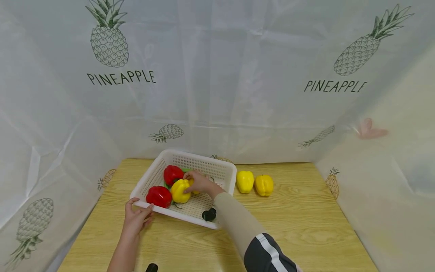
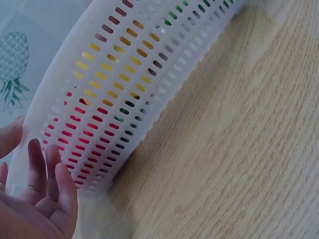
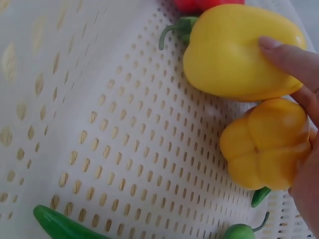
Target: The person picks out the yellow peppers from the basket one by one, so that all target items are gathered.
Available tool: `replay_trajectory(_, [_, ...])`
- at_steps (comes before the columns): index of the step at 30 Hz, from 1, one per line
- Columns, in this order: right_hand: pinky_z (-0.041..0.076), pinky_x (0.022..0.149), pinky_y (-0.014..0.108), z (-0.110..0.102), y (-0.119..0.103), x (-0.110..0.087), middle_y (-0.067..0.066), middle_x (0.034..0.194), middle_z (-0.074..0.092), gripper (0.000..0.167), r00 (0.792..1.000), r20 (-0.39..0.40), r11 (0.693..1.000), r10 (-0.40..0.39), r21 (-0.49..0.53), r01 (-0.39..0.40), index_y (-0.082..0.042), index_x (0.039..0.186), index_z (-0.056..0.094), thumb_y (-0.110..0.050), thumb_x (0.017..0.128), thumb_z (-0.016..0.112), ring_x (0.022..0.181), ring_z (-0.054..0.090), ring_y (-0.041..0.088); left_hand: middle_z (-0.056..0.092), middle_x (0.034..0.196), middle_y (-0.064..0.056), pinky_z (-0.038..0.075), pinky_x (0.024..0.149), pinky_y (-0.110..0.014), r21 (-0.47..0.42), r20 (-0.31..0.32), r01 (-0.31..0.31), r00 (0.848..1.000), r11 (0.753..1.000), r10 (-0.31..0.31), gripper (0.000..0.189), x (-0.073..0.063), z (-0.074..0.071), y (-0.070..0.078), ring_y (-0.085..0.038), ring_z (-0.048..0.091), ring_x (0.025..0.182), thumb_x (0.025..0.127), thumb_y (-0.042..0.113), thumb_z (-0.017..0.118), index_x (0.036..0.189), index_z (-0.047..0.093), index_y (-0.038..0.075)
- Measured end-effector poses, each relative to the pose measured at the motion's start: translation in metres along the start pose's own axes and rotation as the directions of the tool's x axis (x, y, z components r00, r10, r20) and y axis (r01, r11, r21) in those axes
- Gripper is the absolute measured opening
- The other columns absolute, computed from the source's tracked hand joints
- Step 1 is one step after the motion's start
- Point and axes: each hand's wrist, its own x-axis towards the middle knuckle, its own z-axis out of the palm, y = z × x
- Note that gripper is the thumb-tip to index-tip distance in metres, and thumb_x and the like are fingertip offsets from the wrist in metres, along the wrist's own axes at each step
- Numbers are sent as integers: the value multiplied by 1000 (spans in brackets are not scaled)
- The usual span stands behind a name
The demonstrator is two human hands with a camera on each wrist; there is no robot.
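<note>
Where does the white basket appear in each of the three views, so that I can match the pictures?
Head: white basket, left of centre, lower half.
Left wrist: its outer wall, from lower left to the top edge.
Right wrist: its inside, across most of the picture.
Shared landmark: yellow peppers inside; in left wrist, yellow patches through the slots.

Left hand [image 1: 137, 219] bends its fingers; right forearm [image 1: 238, 222] slants forward and leftward, right hand [image 1: 201, 183] pinching.
</note>
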Motion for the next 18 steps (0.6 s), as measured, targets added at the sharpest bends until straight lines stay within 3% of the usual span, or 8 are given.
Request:
replay_trajectory(4, [19, 110, 56, -3, -1, -4, -12, 120, 61, 42, 1000, -22, 1000, 2, -11, -2, -28, 110, 59, -34, 77, 84, 122, 46, 18, 66, 77, 15, 55, 63, -25, -2, -3, -3, 1000, 1000, 3, 57, 0, 1, -1, -8, 65, 67, 95, 7, 63, 125, 18, 26])
replay_trajectory(9, [38, 104, 42, -8, -2, -10, -4, 124, 60, 49, 999, -40, 998, -9, 66, 11, -21, 118, 58, -31, 78, 84, 116, 52, 18, 65, 76, 13, 55, 62, -25, -6, -8, 8, 1000, 1000, -8, 56, 2, 2, -2, -8, 65, 66, 95, 9, 64, 122, 19, 30])
replay_trajectory(15, [38, 105, 40, -13, -1, -14, 0, 130, 56, 54, 996, -74, 984, -54, 167, 66, -17, 129, 54, -27, 83, 81, 121, 50, 19, 64, 74, 12, 55, 62, -25, 2, -10, 14, 1000, 1000, -14, 62, 1, 1, 0, -7, 64, 65, 95, 10, 65, 129, 16, 26])
replay_trajectory(18, [39, 105, 40, -18, -1, -17, 0, 130, 55, 55, 994, -85, 971, -72, 220, 90, -15, 131, 53, -24, 84, 80, 121, 50, 19, 64, 73, 11, 55, 63, -25, -2, -8, 11, 1000, 1000, -11, 58, 1, 0, 0, -7, 64, 66, 95, 10, 65, 124, 18, 29])
